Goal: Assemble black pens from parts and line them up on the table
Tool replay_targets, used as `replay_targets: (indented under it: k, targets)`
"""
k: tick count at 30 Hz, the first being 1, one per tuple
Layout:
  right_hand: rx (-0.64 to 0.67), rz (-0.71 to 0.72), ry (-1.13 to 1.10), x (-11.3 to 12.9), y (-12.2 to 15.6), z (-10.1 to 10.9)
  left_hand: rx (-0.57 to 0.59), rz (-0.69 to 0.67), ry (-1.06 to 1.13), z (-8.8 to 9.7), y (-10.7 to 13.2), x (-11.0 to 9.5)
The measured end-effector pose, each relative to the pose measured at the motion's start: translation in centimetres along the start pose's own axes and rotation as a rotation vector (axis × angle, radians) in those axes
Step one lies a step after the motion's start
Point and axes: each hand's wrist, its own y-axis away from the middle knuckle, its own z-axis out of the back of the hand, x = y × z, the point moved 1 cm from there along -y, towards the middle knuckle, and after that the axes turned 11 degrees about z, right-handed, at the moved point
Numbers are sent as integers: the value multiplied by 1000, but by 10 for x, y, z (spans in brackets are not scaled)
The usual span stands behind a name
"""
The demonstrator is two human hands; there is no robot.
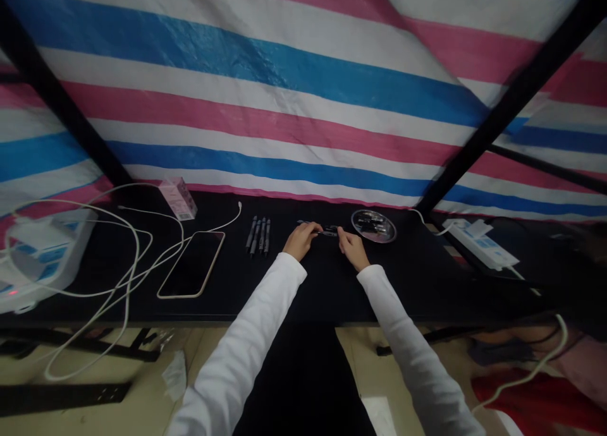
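Observation:
Over the black table, both my hands are closed around a dark pen [328,231] that lies level between them, a little above or on the tabletop. My left hand [301,241] grips its left end, and a thin dark piece shows just behind the fingers. At the other end my right hand [353,249] pinches with thumb and fingers. The pen's details are small and partly covered. Several dark, clear-bodied pens [258,236] lie side by side to the left of my left hand. A round metal dish [391,232] with dark small parts stands beyond my right hand.
A phone [192,264], a pink box [178,198] and tangled white cables [128,278] are on the left of the black table [327,297]. Power strips [481,245] sit at both sides. Striped sheeting [284,133] and black posts close off the back.

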Motion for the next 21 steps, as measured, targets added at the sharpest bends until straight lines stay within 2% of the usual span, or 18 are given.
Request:
replay_targets:
  k: [5,8,17,21]
  targets:
    - [-120,125,-37,-3,-2,-2,-5,-5,-12,0,0,-2]
    - [-32,143,-75,-6,-3,-3,-2,-10,-20,-1,0,-2]
    - [53,100,-83,-3,1,2,17,-7,-1,1,1,-6]
    - [52,-22,-279,-6,1,0,34,-79,3,0,2,-6]
